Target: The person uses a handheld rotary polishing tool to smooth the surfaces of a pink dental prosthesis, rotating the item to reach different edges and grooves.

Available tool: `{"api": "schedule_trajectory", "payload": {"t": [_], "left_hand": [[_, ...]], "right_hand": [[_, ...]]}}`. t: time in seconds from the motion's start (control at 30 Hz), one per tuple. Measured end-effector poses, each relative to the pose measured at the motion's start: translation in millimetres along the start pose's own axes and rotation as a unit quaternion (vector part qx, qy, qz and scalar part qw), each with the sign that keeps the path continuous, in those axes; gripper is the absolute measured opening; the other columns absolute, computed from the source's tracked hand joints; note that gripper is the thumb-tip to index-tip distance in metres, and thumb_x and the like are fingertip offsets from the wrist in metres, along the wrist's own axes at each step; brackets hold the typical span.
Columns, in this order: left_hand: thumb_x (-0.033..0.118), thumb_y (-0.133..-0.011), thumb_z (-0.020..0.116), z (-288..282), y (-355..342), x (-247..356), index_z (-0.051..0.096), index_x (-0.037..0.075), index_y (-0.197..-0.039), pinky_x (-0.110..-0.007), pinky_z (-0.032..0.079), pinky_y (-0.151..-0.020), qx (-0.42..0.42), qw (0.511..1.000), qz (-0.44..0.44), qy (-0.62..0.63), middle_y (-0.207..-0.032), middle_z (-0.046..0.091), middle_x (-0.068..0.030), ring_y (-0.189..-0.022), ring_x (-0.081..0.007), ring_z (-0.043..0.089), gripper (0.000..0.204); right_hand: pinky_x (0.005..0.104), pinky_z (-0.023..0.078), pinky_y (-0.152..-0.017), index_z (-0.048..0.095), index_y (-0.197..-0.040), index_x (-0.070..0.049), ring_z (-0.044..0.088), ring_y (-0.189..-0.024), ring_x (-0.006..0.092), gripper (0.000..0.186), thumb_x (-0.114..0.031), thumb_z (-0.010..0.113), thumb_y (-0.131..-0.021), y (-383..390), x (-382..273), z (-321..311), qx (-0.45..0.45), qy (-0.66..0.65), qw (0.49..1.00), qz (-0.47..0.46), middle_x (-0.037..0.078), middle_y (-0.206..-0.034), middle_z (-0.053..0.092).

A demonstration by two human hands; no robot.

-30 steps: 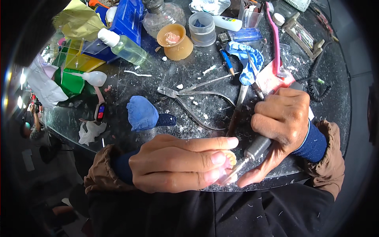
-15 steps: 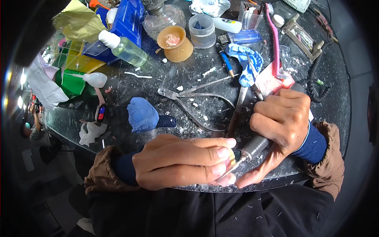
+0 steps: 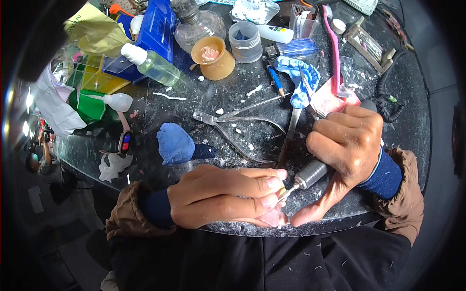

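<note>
My left hand, fingers bent together near the table's front edge, holds a pink denture piece with pale yellow teeth, partly hidden by the fingers. My right hand wraps round a grey cylindrical rotary handpiece, thumb extended downward. Its thin bur meets or nearly meets the denture; exact contact is unclear. Just beyond my hands lie a blue cast, metal pliers, a knife, a blue dental model and a pink sheet.
Bottles, a beige cup, a clear jar, a blue box, a pink toothbrush and a coiled cord crowd the black worktop. A person is in the left background.
The handpiece has moved slightly left and up. My left hand has shifted a little, with more pink denture base showing below its fingers and the teeth more covered.
</note>
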State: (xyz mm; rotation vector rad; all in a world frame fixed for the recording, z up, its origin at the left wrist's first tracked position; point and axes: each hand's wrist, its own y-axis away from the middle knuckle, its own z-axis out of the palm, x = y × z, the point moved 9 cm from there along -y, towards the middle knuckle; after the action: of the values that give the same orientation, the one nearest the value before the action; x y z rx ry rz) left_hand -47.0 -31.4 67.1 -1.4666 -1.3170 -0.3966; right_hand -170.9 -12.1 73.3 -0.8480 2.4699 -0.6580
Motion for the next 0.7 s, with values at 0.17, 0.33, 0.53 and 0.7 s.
{"api": "schedule_trajectory", "payload": {"t": [0.17,0.33,0.53,0.7], "left_hand": [[0.001,-0.074,0.074,3,2,0,0.061,-0.003,-0.107,-0.038,0.054,-0.093,0.018,0.999,0.007,-0.026,-0.119,0.058,-0.0173,-0.111,-0.0318,0.060,0.037],[0.001,-0.073,0.075,2,3,-4,0.061,-0.003,-0.108,-0.038,0.054,-0.092,-0.009,1.000,-0.012,-0.001,-0.117,0.059,-0.0177,-0.110,-0.0316,0.061,0.038],[0.002,-0.072,0.075,0,0,-1,0.061,-0.004,-0.109,-0.038,0.055,-0.090,0.024,0.999,0.003,-0.025,-0.116,0.059,-0.0181,-0.109,-0.0320,0.061,0.039],[0.002,-0.072,0.076,13,8,-14,0.061,-0.005,-0.107,-0.038,0.056,-0.088,-0.067,0.996,-0.052,0.012,-0.117,0.059,-0.0193,-0.107,-0.0322,0.062,0.039]], "right_hand": [[0.0286,0.022,-0.038,0.037,-0.053,-0.011,0.038,-0.038,0.0142,0.075,-0.078,0.070,-0.049,1,-6,0,0.003,-0.006,1.000,-0.011,-0.002,-0.049,0.033],[0.0295,0.022,-0.039,0.037,-0.053,-0.012,0.038,-0.038,0.0153,0.074,-0.077,0.071,-0.049,3,-2,4,-0.005,-0.020,1.000,-0.003,-0.001,-0.049,0.034],[0.0296,0.021,-0.039,0.039,-0.053,-0.012,0.039,-0.038,0.0153,0.072,-0.076,0.071,-0.050,3,-1,1,0.002,-0.019,1.000,-0.009,-0.001,-0.050,0.035],[0.0296,0.020,-0.039,0.039,-0.053,-0.012,0.038,-0.039,0.0149,0.072,-0.076,0.072,-0.049,3,-4,1,0.006,-0.025,0.999,-0.020,-0.001,-0.050,0.034]]}}
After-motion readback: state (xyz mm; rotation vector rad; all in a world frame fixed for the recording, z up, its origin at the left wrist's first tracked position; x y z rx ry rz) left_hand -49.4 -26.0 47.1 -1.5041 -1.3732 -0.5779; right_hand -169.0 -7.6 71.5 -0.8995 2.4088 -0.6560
